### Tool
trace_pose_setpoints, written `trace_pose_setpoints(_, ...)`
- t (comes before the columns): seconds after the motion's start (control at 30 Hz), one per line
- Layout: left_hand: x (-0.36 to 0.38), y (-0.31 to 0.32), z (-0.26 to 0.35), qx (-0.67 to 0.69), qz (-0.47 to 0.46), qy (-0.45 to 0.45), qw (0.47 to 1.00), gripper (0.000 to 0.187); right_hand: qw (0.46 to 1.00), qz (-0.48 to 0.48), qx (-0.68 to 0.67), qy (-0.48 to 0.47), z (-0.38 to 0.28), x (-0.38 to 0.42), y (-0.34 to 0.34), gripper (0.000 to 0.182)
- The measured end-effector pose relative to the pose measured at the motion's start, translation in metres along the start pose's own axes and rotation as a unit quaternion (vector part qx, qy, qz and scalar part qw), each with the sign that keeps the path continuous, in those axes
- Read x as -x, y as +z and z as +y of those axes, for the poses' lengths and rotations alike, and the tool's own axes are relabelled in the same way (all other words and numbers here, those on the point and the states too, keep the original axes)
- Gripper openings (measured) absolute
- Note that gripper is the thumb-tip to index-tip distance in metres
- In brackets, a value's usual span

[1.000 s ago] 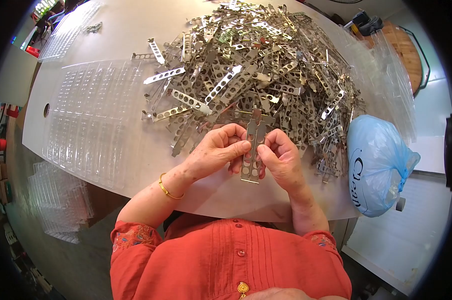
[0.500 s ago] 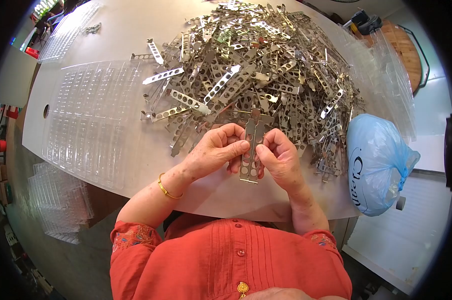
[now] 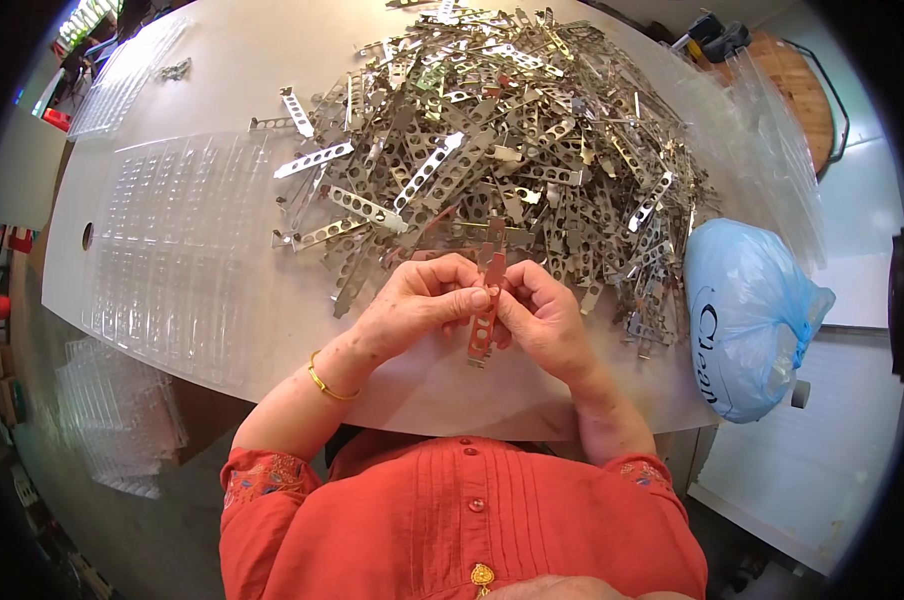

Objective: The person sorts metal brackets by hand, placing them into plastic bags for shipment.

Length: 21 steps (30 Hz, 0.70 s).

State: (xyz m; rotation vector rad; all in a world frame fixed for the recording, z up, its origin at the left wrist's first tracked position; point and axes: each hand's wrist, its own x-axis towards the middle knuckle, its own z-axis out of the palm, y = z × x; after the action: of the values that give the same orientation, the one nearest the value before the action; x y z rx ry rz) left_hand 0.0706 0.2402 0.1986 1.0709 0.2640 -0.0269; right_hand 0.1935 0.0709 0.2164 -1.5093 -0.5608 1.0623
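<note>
Turned and drawn closer together since earlier, the metal brackets point(image 3: 495, 268) sit pinched in the left hand point(image 3: 427, 300) and right hand point(image 3: 544, 318), beside the pile point(image 3: 532, 130) on the surface point(image 3: 422, 400); loosened fingertips could let one slip.

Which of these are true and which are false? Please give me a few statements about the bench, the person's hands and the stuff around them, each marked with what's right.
1. The left hand and right hand both grip the holed metalwork. True.
2. The gold bracelet is on the right wrist. False: it is on the left wrist.
3. The blue bag is to the right of the metal pile. True.
4. The word printed on the blue bag is "Dirty". False: it reads "Clean".
5. Clear plastic trays lie to the left of the metal pile. True.
6. The person's shirt is green. False: the shirt is red.
</note>
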Motion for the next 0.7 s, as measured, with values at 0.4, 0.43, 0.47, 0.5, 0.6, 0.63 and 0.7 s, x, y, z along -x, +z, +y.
trace_pose_setpoints(0.4, -0.004, 0.001, -0.008, -0.036, 0.045, 0.091, 0.994, 0.019, 0.999, -0.019, -0.004, -0.035, 0.005, 0.001, 0.0, 0.01)
trace_pose_setpoints(0.43, -0.003, 0.003, -0.007, -0.041, 0.057, 0.121, 0.99, 0.018, 0.999, -0.023, -0.005, -0.035, 0.003, 0.002, 0.001, 0.01)
trace_pose_setpoints(0.47, -0.002, 0.001, -0.006, -0.042, 0.061, 0.121, 0.99, 0.018, 0.999, -0.008, -0.04, -0.032, 0.0, 0.004, 0.0, 0.009)
trace_pose_setpoints(0.5, -0.001, -0.002, -0.004, -0.018, 0.052, 0.089, 0.994, 0.017, 0.997, 0.008, -0.074, -0.029, -0.002, 0.005, -0.001, 0.009)
trace_pose_setpoints(0.6, -0.002, -0.003, -0.004, 0.049, 0.048, 0.066, 0.995, 0.028, 0.995, 0.034, -0.073, -0.055, -0.003, 0.003, -0.007, 0.009)
trace_pose_setpoints(0.63, -0.003, -0.003, -0.005, 0.09, 0.053, 0.072, 0.992, 0.037, 0.995, 0.037, -0.073, -0.056, -0.003, 0.002, -0.008, 0.011)
trace_pose_setpoints(0.7, -0.005, -0.003, -0.006, 0.092, 0.047, 0.083, 0.991, 0.043, 0.997, 0.03, -0.061, -0.027, -0.006, 0.002, -0.006, 0.011)
